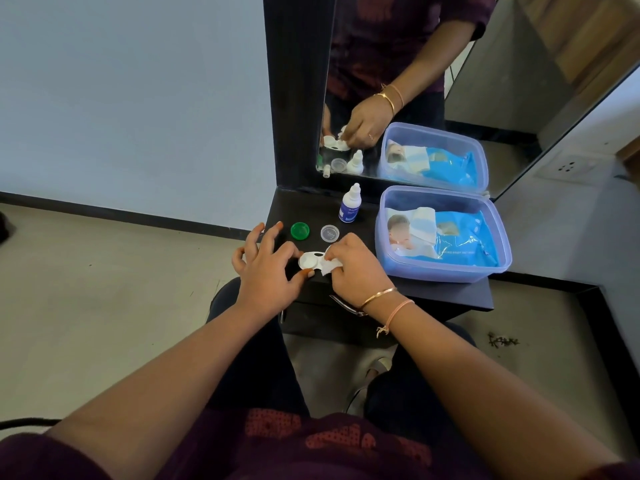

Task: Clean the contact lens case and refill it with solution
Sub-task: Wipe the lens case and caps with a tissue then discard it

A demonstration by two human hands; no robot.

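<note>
Nearest to us are our two forearms, reaching from our dark patterned top toward the small black desk (pixel 433 292). Our left hand (pixel 266 268) steadies the white contact lens case (pixel 309 260) at the desk's front edge, thumb and forefinger pinching its left well while the other fingers (pixel 254 237) spread loose above the surface. Our right hand (pixel 356 268), with bangles at the wrist, has its fingers clenched around a crumpled white tissue (pixel 330 266) and presses it onto the right side of the case, so that well is hidden from us. Just beyond the case lie two loose caps, well apart from each other: a green cap (pixel 300 231) to the left and a clear cap (pixel 329 233) to the right. Farther back stands the solution bottle (pixel 350 204), upright, white with a blue label. Right of all this sits an open translucent blue box (pixel 446 271) holding a blue wipes packet (pixel 460 240). Behind, the mirror (pixel 415 81) repeats our hands and the box.
</note>
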